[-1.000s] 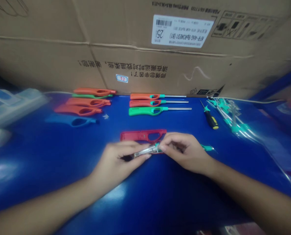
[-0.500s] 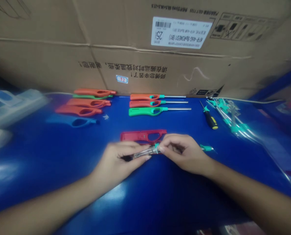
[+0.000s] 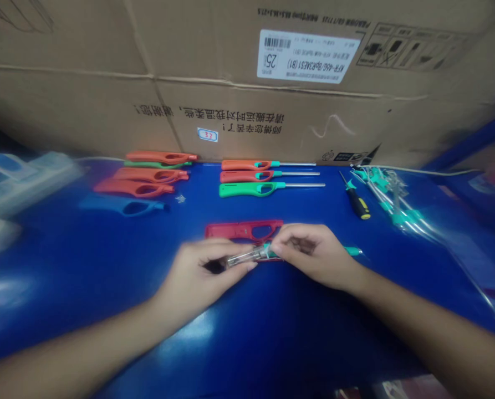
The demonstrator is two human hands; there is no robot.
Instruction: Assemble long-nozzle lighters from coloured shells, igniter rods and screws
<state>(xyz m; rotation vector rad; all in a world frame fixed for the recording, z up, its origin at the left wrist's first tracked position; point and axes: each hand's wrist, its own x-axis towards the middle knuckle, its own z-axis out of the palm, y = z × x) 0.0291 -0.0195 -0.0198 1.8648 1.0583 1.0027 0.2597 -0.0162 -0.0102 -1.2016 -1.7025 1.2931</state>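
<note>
One clear tube (image 3: 243, 256) held just on the near side of one red shell (image 3: 224, 230)

The left hand (image 3: 205, 271) has its grip clamped on the tube; the right hand (image 3: 316, 255) has its grip closed at the fingertips on one teal fitting (image 3: 266, 250) at the tube's right end. One teal tip (image 3: 352, 251) pokes out beyond that hand, to the right of the red shell.

Everything sits on a blue desk (image 3: 239, 343). Behind the shell lie three lighters with metal nozzles: one orange lighter (image 3: 239, 164), one red lighter (image 3: 239, 176), one green lighter (image 3: 236, 190). Left of and behind the shell are five handles: three orange handles (image 3: 131, 175), one green handle (image 3: 156, 164), one blue handle (image 3: 110, 204). Beside them lie pale bits (image 3: 180, 199), too small to count.

Right of and behind the shell: one black-and-yellow screwdriver (image 3: 358, 204), then teal-fitted metal rods (image 3: 407, 217), overlapping, so uncountable. Farthest behind the shell stands one carton (image 3: 230, 94).
</note>
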